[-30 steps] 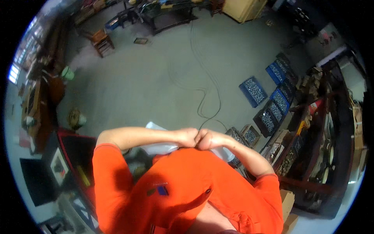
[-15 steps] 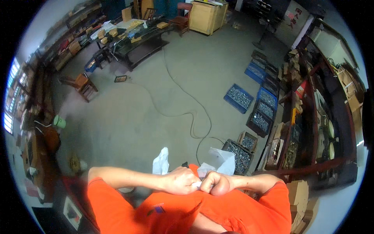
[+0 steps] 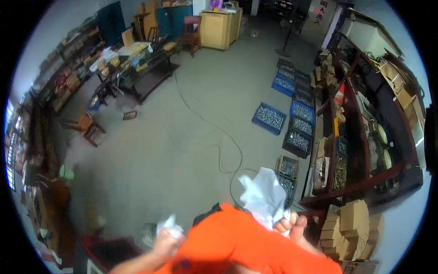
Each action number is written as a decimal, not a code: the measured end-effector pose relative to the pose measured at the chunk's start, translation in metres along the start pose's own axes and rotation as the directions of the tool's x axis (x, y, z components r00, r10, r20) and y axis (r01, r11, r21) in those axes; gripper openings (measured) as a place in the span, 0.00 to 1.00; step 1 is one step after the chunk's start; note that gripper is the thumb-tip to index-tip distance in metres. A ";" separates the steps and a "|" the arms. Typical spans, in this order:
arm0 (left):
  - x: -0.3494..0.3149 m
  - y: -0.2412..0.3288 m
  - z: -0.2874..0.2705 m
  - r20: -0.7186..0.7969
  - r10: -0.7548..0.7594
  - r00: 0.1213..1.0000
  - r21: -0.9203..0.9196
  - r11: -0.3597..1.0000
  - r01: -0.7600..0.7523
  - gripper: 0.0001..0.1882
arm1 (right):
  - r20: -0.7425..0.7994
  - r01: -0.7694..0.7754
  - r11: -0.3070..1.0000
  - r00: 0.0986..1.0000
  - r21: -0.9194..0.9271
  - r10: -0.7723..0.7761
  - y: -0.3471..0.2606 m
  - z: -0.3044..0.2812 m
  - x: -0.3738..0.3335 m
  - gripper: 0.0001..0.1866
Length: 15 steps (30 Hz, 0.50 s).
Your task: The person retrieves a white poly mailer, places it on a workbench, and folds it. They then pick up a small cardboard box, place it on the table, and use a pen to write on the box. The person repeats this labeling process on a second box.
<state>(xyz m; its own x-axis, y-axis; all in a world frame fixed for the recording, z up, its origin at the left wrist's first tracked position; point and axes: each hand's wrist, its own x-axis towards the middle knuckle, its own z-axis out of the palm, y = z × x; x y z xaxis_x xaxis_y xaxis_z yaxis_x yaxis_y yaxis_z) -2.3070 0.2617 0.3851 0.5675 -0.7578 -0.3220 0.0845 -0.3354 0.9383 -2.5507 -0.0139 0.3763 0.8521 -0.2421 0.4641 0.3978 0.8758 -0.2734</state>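
My left hand (image 3: 167,243), at the lower left beside my orange shirt (image 3: 237,233), is closed on a small crumpled piece of white paper (image 3: 169,223). That hand is a little blurred. On the other side, my right hand (image 3: 291,225) pinches a larger creased sheet of white paper (image 3: 263,196), which spreads up and to the left from the fingers. The two hands are wide apart, with my shirt front between them. I cannot tell whether the two pieces come from one sheet.
Blue and dark crates (image 3: 299,141) of small metal parts line the floor at right, beside a dark red shelf rack (image 3: 360,187). Cardboard boxes (image 3: 353,219) are stacked near my right arm. A cable (image 3: 214,124) crosses the floor. A wooden chair (image 3: 93,132) stands left.
My hands were together at my chest, with white paper showing beyond each. They have moved apart, each carrying a piece. The view has also shifted, and the forearms have dropped lower.
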 end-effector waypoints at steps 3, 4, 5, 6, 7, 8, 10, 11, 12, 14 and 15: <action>0.011 -0.038 -0.002 0.138 0.045 0.989 -0.251 0.968 -0.009 0.10 | -0.401 -0.025 0.934 0.907 -0.356 -0.129 0.004 0.008 0.024 0.13; 0.036 0.016 0.005 0.190 0.192 0.963 -0.803 0.595 0.039 0.08 | -0.451 -0.034 0.853 0.859 -0.521 -0.242 0.015 0.011 0.041 0.15; 0.039 0.041 0.012 0.073 0.225 0.972 -0.732 0.674 -0.101 0.02 | -0.305 0.017 0.707 0.895 -0.707 -0.326 0.011 0.007 0.041 0.18; 0.056 0.051 0.011 0.048 0.356 0.933 -0.755 0.625 -0.199 0.02 | -0.266 0.117 0.654 0.849 -0.748 -0.456 0.004 -0.003 0.042 0.16; 0.069 0.053 0.007 0.025 0.370 0.929 -0.757 0.614 -0.224 0.01 | -0.287 0.070 0.500 0.747 -0.863 -0.599 -0.001 -0.007 0.036 0.09; 0.080 0.062 0.004 -0.001 0.392 0.920 -0.753 0.605 -0.258 0.01 | -0.271 0.000 0.347 0.624 -0.938 -0.732 -0.012 -0.009 0.031 0.07; 0.092 0.061 0.012 0.119 0.391 0.913 -0.772 0.614 -0.163 0.03 | -0.317 -0.467 0.057 0.500 -0.882 -0.806 -0.016 -0.020 -0.023 0.17; 0.101 0.059 0.022 0.204 0.369 0.907 -0.767 0.636 -0.086 0.03 | -0.224 -0.725 -0.228 0.469 -0.650 -0.854 -0.008 -0.020 -0.060 0.20; 0.110 0.054 0.034 0.289 0.344 0.893 -0.754 0.657 -0.009 0.03 | -0.405 -0.817 -0.019 0.306 -0.577 -0.862 0.007 -0.008 -0.090 0.19; 0.126 0.047 0.062 0.539 0.162 0.827 -0.648 0.707 0.284 0.05 | -0.691 -0.836 0.413 -0.057 -0.362 -0.721 0.049 0.025 -0.145 0.18; 0.137 0.044 0.081 0.643 0.098 0.760 -0.553 0.745 0.372 0.05 | -0.656 -0.798 0.376 0.031 -0.470 -0.754 0.085 0.020 -0.197 0.15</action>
<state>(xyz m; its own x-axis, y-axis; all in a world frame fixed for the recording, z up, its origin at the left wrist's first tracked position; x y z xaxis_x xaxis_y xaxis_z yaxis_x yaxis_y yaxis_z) -2.2920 0.0983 0.3720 -0.0871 -0.9684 -0.2337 0.7272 -0.2221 0.6495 -2.6919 0.1171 0.2784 -0.0506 -0.9419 -0.3321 -0.3704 0.3265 -0.8696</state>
